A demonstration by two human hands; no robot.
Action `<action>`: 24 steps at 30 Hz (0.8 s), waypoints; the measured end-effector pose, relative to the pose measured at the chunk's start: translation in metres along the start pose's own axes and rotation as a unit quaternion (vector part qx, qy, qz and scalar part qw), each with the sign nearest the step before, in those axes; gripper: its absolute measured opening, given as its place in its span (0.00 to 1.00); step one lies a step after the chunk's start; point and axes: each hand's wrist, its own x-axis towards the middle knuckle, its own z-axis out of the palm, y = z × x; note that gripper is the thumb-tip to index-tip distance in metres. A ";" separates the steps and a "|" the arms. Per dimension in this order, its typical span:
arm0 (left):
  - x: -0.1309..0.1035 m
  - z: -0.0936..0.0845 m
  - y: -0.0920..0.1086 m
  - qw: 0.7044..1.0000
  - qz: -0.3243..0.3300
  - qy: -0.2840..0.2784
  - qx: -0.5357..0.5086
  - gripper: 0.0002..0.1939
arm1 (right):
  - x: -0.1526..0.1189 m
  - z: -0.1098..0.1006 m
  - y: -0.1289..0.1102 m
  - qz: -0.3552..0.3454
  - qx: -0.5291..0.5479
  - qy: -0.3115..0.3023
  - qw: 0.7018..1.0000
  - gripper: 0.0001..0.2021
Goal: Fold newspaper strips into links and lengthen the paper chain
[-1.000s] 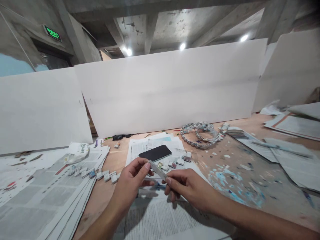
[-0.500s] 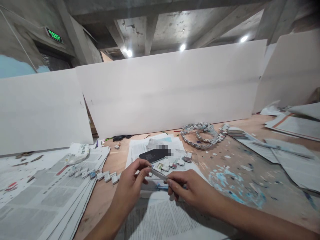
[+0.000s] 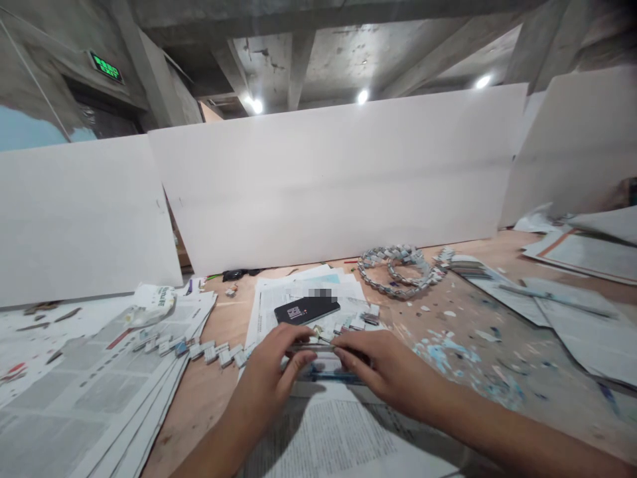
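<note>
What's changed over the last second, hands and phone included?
The paper strip has turned from slanting down to the right to nearly level, between the left hand and right hand. The phone had a dark screen and now shows markings. Neither hand has visibly let go; the phone, coiled paper chain and newspaper stack stay put.

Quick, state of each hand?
Left hand: fingers curled, pinching a thin paper strip.
Right hand: fingers curled, pinching the same strip.

The fingers [image 3: 352,340] partly hide the thin strip [image 3: 312,347]; the picture's edge cuts both forearms [image 3: 219,428]
</note>
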 end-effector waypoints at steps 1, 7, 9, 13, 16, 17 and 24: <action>0.000 0.001 0.001 1.000 0.017 -0.015 0.019 0.08 | -0.001 0.001 0.000 -0.007 -0.005 -0.004 1.000 0.12; -0.002 0.007 0.003 0.997 0.036 -0.043 0.045 0.11 | -0.003 0.008 0.002 -0.034 -0.026 -0.020 0.999 0.13; -0.002 0.009 0.004 0.998 0.030 -0.048 0.033 0.11 | -0.003 0.010 0.003 -0.038 -0.028 -0.031 0.998 0.14; 0.002 0.007 0.005 0.999 -0.004 -0.046 0.015 0.11 | 0.001 0.004 0.008 -0.044 -0.047 -0.033 0.997 0.15; 0.004 -0.002 0.000 0.999 -0.041 -0.023 0.013 0.11 | 0.005 -0.009 0.015 -0.031 -0.046 -0.020 0.998 0.15; 0.004 -0.006 -0.003 0.998 -0.062 -0.006 0.012 0.11 | 0.006 -0.014 0.018 -0.021 -0.047 -0.007 0.999 0.15; 0.003 -0.010 -0.006 0.993 -0.117 0.031 -0.009 0.11 | 0.009 -0.020 0.021 0.038 0.028 0.047 0.998 0.13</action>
